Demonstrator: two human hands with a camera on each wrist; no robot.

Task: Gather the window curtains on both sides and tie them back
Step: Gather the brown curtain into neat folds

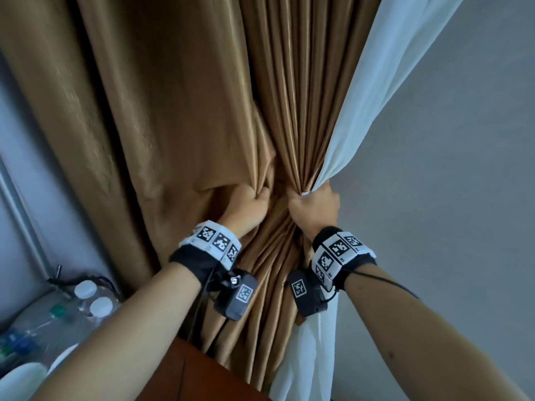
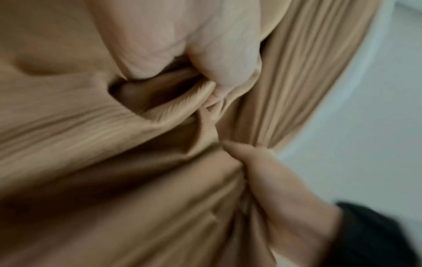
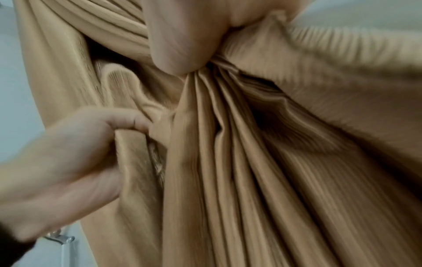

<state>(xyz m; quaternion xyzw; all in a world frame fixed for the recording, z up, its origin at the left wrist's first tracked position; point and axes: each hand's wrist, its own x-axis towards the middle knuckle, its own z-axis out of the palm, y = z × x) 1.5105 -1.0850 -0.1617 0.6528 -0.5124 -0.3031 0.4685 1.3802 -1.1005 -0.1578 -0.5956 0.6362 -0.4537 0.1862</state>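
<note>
A tan pleated curtain (image 1: 179,105) hangs in front of me, with a white sheer curtain (image 1: 373,91) along its right edge. My left hand (image 1: 252,202) grips a fold of the tan cloth, fingers curled into it (image 2: 212,59). Close beside it my right hand (image 1: 314,205) grips the bunched tan pleats together with the sheer curtain's edge, squeezing them into a narrow waist. In the right wrist view the thumb (image 3: 182,45) presses on the gathered pleats (image 3: 228,144), and the left hand (image 3: 75,153) shows at the lower left. No tie-back is in sight.
A grey wall (image 1: 463,169) runs on the right. A brown wooden surface (image 1: 202,374) lies below the hands. Plastic bottles with white caps (image 1: 86,296) stand at the lower left beside a metal frame (image 1: 26,221). A metal bracket (image 3: 59,236) shows on the wall.
</note>
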